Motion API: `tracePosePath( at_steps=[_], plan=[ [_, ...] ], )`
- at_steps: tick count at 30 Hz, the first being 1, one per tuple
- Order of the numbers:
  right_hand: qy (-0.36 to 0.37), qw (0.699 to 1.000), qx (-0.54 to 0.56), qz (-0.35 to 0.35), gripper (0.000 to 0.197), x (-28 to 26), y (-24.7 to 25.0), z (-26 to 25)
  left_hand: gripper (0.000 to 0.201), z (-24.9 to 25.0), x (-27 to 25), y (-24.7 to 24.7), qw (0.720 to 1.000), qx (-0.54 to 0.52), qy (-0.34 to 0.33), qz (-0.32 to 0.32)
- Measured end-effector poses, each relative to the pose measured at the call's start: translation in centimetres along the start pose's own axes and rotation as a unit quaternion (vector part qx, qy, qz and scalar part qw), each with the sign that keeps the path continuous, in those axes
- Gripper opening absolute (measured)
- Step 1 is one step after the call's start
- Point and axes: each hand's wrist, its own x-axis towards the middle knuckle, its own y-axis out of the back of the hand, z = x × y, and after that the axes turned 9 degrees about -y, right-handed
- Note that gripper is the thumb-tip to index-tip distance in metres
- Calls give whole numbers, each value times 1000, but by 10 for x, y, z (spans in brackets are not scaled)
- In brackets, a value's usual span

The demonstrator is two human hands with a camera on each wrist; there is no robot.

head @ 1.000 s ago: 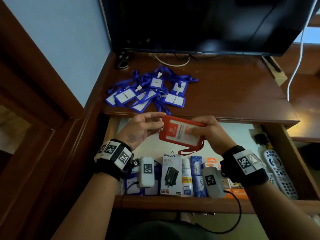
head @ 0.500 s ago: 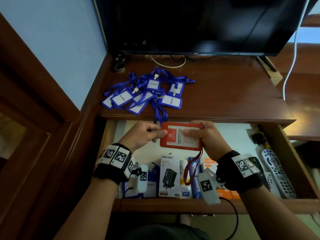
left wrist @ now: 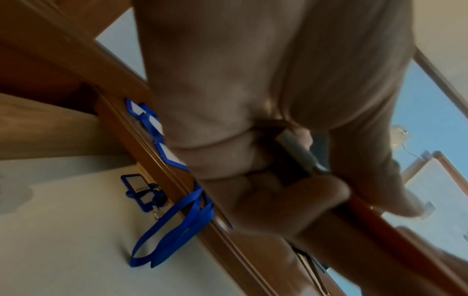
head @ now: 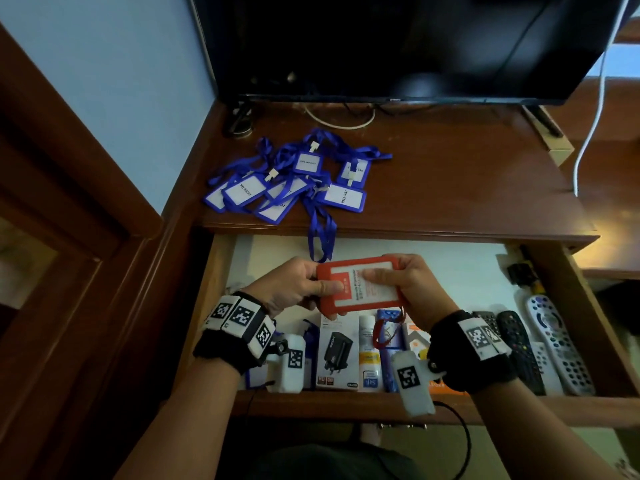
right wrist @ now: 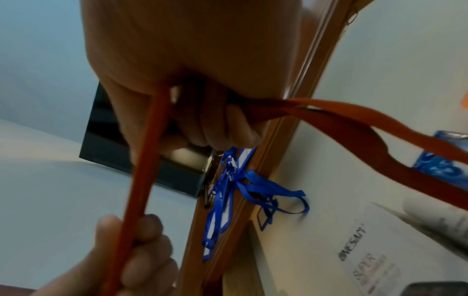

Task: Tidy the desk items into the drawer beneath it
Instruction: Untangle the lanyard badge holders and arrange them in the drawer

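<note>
Both hands hold a red card holder [head: 360,289] over the open drawer [head: 346,405]. My left hand [head: 298,289] pinches its left edge, thumb on top. My right hand [head: 405,285] grips its right side, thumb across the white card face. Its red lanyard [head: 382,329] hangs down over the boxes; in the right wrist view the lanyard [right wrist: 367,124] trails from under my fingers, and the holder [right wrist: 142,170] shows edge-on. A pile of blue badge holders [head: 291,181] with blue lanyards lies on the desk [head: 467,188], one loop [head: 322,233] dangling over the desk's front edge.
The drawer's front row holds a charger box [head: 337,355], small tubes and packets [head: 369,358], and several remote controls [head: 550,341] at the right. A blue badge holder [left wrist: 142,190] lies deep in the drawer. A dark monitor [head: 398,46] stands at the desk's back, white cable [head: 588,133] right.
Both hands have carried the red card holder down from the desk's front edge into the open drawer space. Its lanyard now hangs over the boxes.
</note>
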Motion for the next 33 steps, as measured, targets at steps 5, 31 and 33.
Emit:
tracePosePath(
  at_steps=[5,31,33],
  plan=[
    [21,996,85,-35,66,1,4,15,21,-6,4,3,996,-55,-30,66],
    [94,944,-306,79,20,1,-7,-19,15,-22,21,-25,921,378,19,93],
    [90,929,-350,82,21,2,-1,-21,11,-16,17,-19,927,373,20,26]
  ],
)
